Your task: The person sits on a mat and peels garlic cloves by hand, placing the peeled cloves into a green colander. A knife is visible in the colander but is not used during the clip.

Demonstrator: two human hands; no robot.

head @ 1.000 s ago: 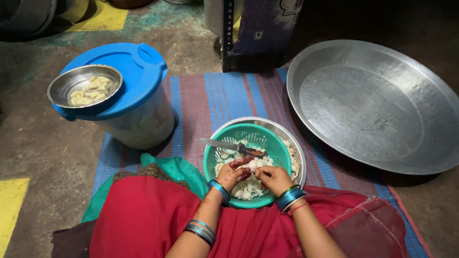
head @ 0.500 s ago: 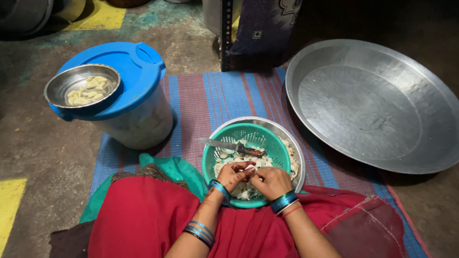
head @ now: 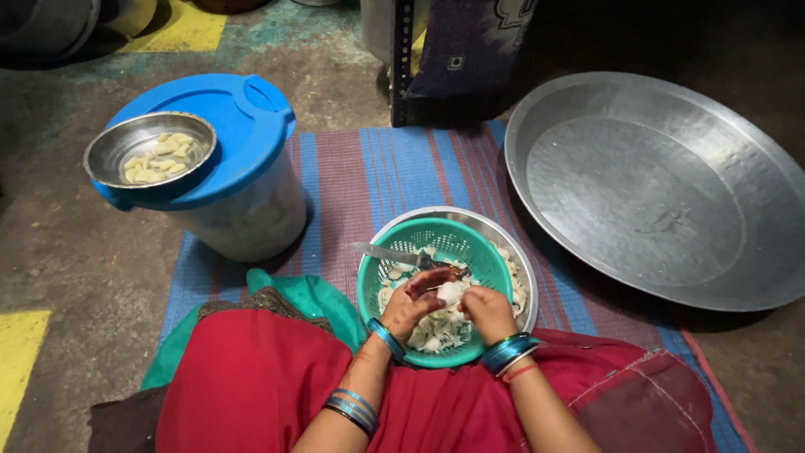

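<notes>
A green plastic strainer basket [head: 453,241] sits inside a steel bowl [head: 521,268] on a striped mat, filled with pale garlic cloves and skins. Both my hands are over it. My left hand [head: 412,304] and my right hand [head: 486,312] pinch one whitish garlic clove [head: 450,292] between their fingertips. A knife [head: 394,255] lies across the basket with its blade pointing left, just beyond my fingers. Blue bangles ring both wrists.
A small steel bowl of peeled cloves [head: 151,151] rests on the blue lid of a plastic container [head: 243,180] at the left. A large round steel tray [head: 662,184] lies at the right. My red-clad lap fills the bottom.
My hands have stayed over the basket, working the clove between the fingers. The view has shifted slightly; nothing else moved.
</notes>
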